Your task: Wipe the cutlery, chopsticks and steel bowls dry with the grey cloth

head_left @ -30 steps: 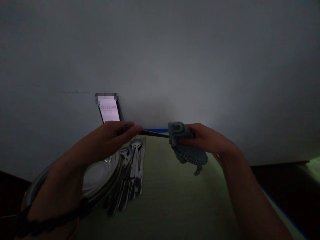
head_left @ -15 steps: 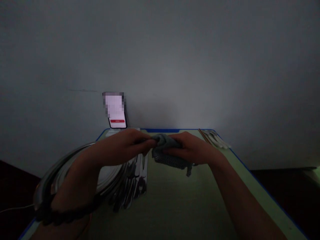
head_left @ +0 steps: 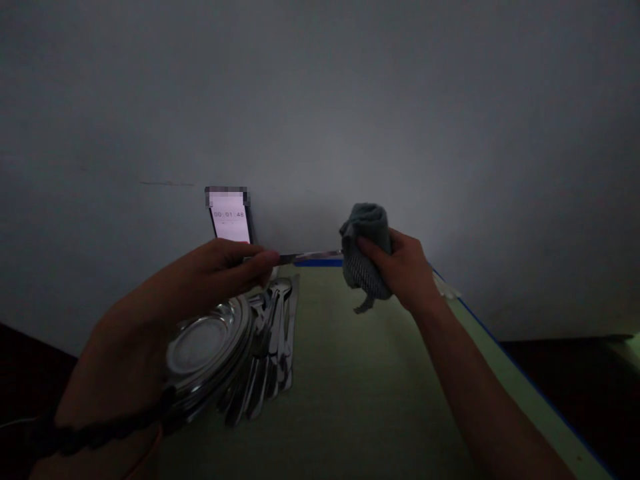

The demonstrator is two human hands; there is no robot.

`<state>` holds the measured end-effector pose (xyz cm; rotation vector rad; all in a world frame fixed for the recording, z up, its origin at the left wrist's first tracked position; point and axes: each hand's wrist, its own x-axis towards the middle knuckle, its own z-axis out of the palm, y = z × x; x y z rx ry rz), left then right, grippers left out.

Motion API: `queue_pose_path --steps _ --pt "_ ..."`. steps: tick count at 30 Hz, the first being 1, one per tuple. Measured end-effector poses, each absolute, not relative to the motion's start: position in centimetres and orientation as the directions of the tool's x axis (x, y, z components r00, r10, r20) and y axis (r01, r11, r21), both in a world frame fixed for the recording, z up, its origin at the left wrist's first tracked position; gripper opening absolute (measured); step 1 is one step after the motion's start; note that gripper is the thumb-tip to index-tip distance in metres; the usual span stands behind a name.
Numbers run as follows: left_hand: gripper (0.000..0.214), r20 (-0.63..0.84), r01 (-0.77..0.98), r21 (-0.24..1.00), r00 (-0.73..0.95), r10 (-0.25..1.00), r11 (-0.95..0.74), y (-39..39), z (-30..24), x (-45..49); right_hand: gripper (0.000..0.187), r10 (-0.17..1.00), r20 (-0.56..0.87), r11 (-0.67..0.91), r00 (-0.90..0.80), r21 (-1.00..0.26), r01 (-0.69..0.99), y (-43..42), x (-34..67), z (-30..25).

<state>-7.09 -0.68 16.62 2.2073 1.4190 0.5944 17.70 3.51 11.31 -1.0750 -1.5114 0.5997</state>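
My left hand is closed on the handle end of a metal table knife, held level above the table. The knife's far end meets a folded grey cloth, where its tip is hidden. My right hand grips the cloth, thumb in front, with a mesh-patterned part and a loose corner hanging below. Under my left forearm lies a stack of round metal plates. Right beside the plates, several metal spoons, forks and knives lie in a row.
A phone showing a timer leans on the wall behind my left hand. At the table's right edge lie several white-handled utensils, partly behind my right hand. The pale table has a blue rim and meets the grey wall.
My hands have moved apart, the right one rising with the cloth. The knife now shows between them. The left hand has shifted left and slightly up, uncovering more plates and cutlery.
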Motion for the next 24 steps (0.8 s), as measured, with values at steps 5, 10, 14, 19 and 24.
queue_pose_path --steps 5,10,14,19,24 --pt "0.039 -0.085 0.689 0.523 0.628 0.774 -0.502 -0.8 15.8 -3.5 0.032 0.905 0.283 0.400 0.318 -0.821 -0.408 3.6 14.4 10.2" --pt "0.041 -0.034 0.724 0.409 0.620 0.784 -0.555 -0.6 13.5 -0.6 0.023 0.968 0.079 0.231 0.238 -0.651 -0.723 2.9 12.9 10.2" --pt "0.041 0.007 0.737 0.422 0.579 0.815 -0.527 0.0 12.9 -0.3 0.020 0.988 0.001 0.128 0.156 -0.570 -0.811 2.4 12.0 10.3" --pt "0.039 -0.009 0.744 0.449 0.557 0.831 -0.494 -0.2 14.1 -0.5 0.019 0.987 0.056 0.154 0.150 -0.597 -0.788 2.7 12.0 10.3" --pt "0.040 -0.056 0.720 0.481 0.595 0.802 -0.501 -0.5 15.2 -2.6 0.022 0.928 0.257 0.368 0.271 -0.743 -0.559 4.3 14.8 10.1"
